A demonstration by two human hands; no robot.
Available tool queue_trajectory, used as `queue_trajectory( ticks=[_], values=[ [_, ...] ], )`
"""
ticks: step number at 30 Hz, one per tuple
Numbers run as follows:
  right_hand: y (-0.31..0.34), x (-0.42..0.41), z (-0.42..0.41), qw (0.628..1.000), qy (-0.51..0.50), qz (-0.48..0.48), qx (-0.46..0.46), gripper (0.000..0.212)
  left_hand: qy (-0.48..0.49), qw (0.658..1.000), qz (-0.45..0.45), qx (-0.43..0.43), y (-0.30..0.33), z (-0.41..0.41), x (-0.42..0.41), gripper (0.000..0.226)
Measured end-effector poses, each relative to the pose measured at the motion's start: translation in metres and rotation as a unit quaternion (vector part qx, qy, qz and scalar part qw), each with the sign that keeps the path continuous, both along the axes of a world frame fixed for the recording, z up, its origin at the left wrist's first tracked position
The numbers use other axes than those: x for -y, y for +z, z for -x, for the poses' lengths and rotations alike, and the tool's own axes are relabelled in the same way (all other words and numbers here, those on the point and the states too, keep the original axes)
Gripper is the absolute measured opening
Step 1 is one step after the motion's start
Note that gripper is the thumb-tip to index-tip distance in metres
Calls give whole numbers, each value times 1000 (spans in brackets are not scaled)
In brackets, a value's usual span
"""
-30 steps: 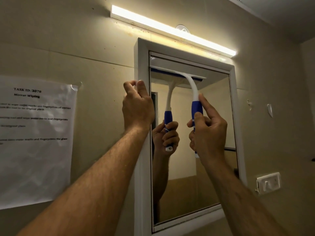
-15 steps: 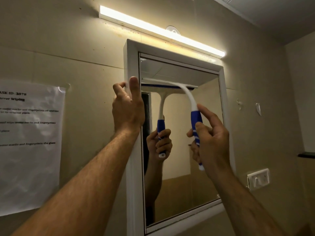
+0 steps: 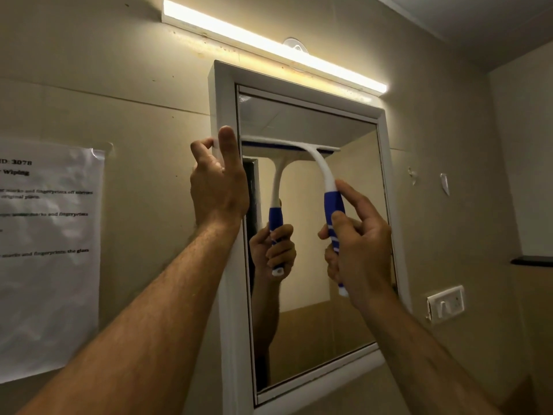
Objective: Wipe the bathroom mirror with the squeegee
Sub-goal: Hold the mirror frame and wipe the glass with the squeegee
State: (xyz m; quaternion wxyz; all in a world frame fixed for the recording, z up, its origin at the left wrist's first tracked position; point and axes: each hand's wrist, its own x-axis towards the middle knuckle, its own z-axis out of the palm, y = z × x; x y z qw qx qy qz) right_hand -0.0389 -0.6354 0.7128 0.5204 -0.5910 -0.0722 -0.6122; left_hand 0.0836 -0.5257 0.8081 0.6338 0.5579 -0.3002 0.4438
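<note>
the right hand (image 3: 363, 250) grips the squeegee (image 3: 329, 205) by its blue handle, blade against the upper mirror (image 3: 338, 319). the left hand (image 3: 218, 187) pinches the white frame (image 3: 230, 339). a taped paper (image 3: 51, 259) hangs left, a light bar (image 3: 269, 46) above, a switch (image 3: 446, 302) right.

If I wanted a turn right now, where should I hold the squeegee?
Probably the blue grip at the lower end of the squeegee handle, coming from below. The blade sits flat against the mirror up top, and the right hand already wraps its fingers there.

Glossy plastic squeegee (image 3: 317, 163) (reflective glass mirror (image 3: 344, 187))
</note>
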Motion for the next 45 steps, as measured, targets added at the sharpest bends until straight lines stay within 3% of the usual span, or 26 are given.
queue_trajectory(
  ticks=[8,20,26,29,39,45],
  values=[
    [61,-5,-16,999,-32,-5,29,42,-8,1000,0,-3,0,-1,-2,44],
    [-21,0,14,999,-19,1,-42,41,-23,999,-11,-24,-2,10,-2,52],
    [11,3,24,999,24,-8,-22,41,-19,1000,-11,-21,-3,9,-3,54],
    [29,0,13,1000,-3,1,-21,40,-22,999,-12,-25,-3,9,-2,54],
    [-53,-2,13,998,-2,-4,-56,44,-52,998,10,-24,0,2,-4,41],
    [-24,-1,26,999,30,-26,-36,40,-48,998,10,-34,-2,9,-5,46]
  ],
)
